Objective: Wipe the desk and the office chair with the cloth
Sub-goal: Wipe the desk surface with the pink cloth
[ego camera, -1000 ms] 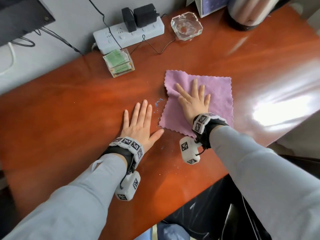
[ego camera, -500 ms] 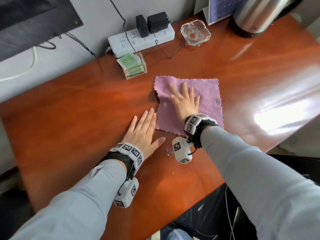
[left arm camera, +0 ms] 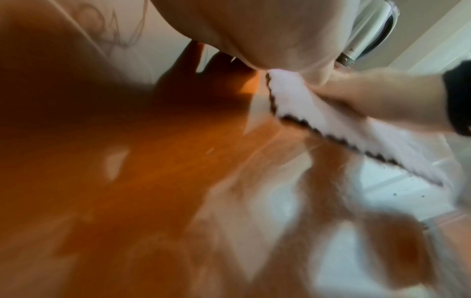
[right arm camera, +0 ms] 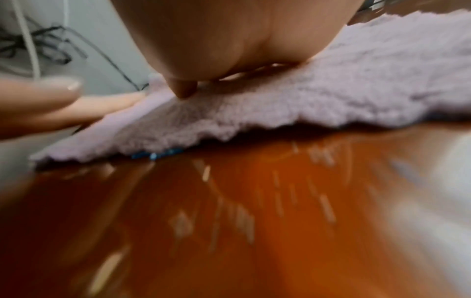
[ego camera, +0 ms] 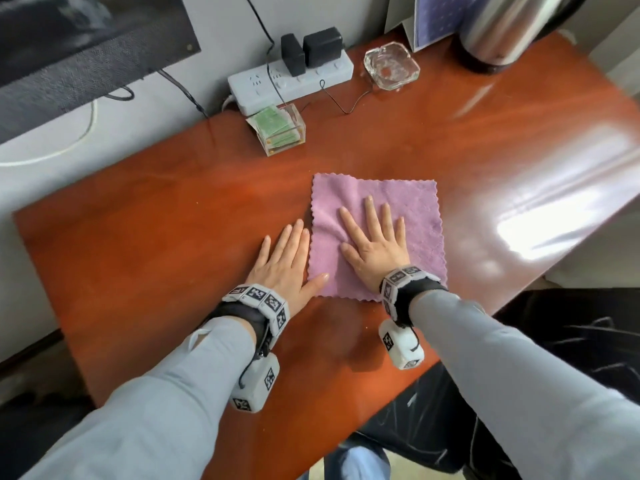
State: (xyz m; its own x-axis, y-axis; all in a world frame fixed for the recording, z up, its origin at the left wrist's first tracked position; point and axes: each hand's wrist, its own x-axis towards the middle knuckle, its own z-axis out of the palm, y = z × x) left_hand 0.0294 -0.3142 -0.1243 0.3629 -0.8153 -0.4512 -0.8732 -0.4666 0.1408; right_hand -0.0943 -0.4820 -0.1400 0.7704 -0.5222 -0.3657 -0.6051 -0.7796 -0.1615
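Purple cloth (ego camera: 412, 206) flat on red-brown desk (ego camera: 156, 237)

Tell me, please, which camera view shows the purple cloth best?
The head view: the whole purple cloth lies spread flat on the desk, all four scalloped edges visible, under the right hand. The right wrist view shows only a blurred near edge; the left wrist view shows one pale corner beside the left hand.

Glossy reddish wood on the desk (ego camera: 450, 161), smooth, mirroring bright window light toward its right edge. Soft, fluffy lilac cloth (ego camera: 408, 202), matt, with a scalloped stitched hem. Clear, faceted glass in the ashtray (ego camera: 391, 65) near the back edge. Polished metal on the kettle (ego camera: 498, 32) at the back right corner. Matt white plastic on the power strip (ego camera: 291, 83). Transparent plastic box (ego camera: 278, 129) holding green paper packets.
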